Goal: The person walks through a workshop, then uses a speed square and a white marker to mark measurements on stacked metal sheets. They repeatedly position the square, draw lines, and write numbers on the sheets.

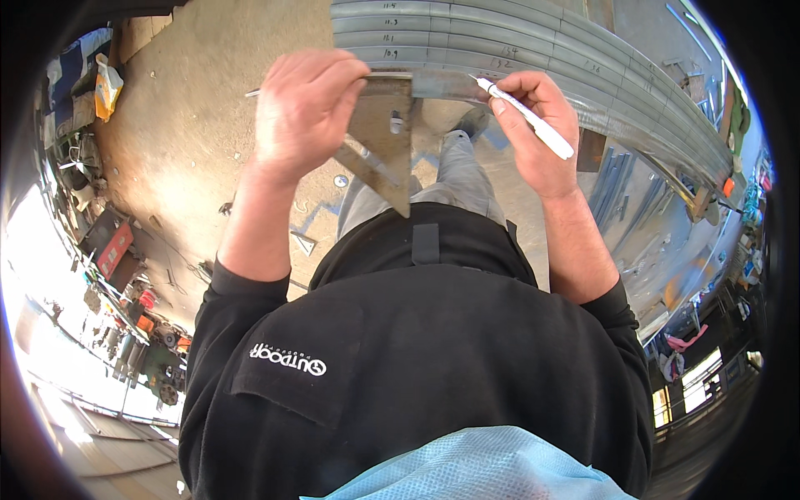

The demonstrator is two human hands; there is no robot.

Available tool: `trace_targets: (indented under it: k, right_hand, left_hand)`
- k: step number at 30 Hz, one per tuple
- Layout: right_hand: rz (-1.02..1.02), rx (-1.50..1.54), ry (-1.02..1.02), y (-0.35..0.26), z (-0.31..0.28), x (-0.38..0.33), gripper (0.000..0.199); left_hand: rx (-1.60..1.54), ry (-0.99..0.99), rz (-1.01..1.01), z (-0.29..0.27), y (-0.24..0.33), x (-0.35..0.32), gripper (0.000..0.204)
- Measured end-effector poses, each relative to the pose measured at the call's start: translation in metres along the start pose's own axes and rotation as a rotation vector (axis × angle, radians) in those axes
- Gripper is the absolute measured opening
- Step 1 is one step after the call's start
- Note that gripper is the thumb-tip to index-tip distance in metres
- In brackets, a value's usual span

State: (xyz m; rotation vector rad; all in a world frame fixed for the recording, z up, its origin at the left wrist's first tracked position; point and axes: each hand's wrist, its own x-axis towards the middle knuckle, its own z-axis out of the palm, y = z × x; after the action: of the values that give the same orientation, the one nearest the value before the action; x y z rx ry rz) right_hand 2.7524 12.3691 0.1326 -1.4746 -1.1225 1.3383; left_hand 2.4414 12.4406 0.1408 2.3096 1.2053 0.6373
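My left hand [310,112] is closed on a triangular set square [396,154], a worn brownish metal plate with a slot in it. Its top edge lies against the end of the nearest grey metal tube [450,85]. In my right hand [557,104] is a white marker pen [537,125], pinched between thumb and fingers. The pen's tip points up and left, at or just above the tube's surface; whether it touches I cannot tell. Several more grey tubes [475,25] lie side by side beyond, with handwritten marks near their ends.
Below my hands, my shoes and grey trousers [467,171] stand on a dusty floor [192,75]. Thin metal bars [615,183] lie at the right. Tools and clutter [142,333] line the left side, with a yellow-and-white bag [107,87] at the upper left.
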Motion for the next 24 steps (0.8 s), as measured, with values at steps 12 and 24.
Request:
trace_targets:
  k: [12, 24]
  right_hand:
    - [-0.024, -0.016, 0.02, 0.001, 0.007, 0.002, 0.015]
    - [-0.052, -0.077, -0.019, -0.007, 0.016, 0.001, 0.015]
  left_hand:
    - [0.061, -0.05, 0.079, 0.037, 0.0, 0.017, 0.012]
    - [0.091, -0.052, 0.116, 0.04, -0.001, 0.022, 0.011]
